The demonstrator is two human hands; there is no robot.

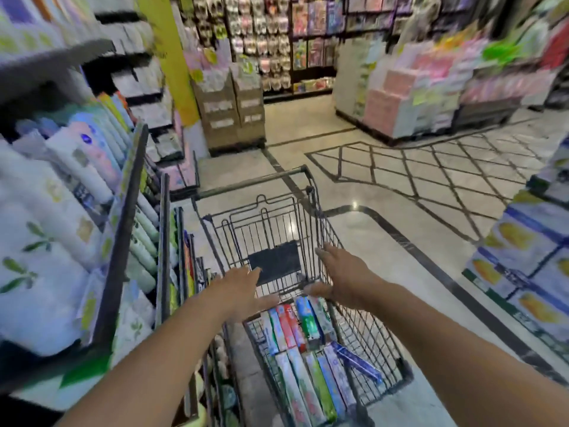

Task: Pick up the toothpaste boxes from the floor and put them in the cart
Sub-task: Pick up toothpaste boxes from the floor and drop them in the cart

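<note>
Head view, strong motion blur toward the edges. Both forearms reach forward from the bottom of the frame over a wire cart (363, 318).

Toothpaste boxes (303, 343) lie flat inside the cart basket, side by side in two rows: a near row of long boxes in pink, green and blue, and a farther row in blue, red and green. One blue box (357, 362) rests tilted against the cart's right wall.

Left hand (243, 288): released, fingers spread, empty, hovering above the far row of boxes near the cart's dark child-seat flap (275, 260). Right hand (341, 278): released, fingers extended, empty, just beside the cart's right rim; contact with the wire cannot be told.

Left of the cart: shelves (123, 217) packed with pale soft packages, close against the cart's side. Right: stacked blue-and-yellow cartons (529, 257).

Farther: pale tiled floor (385, 192) with dark inlaid lines forming a diamond grid. Beyond it, brown cardboard cases (234, 115), a yellow pillar (172, 57) and a pink-and-white stacked display (409, 97).
</note>
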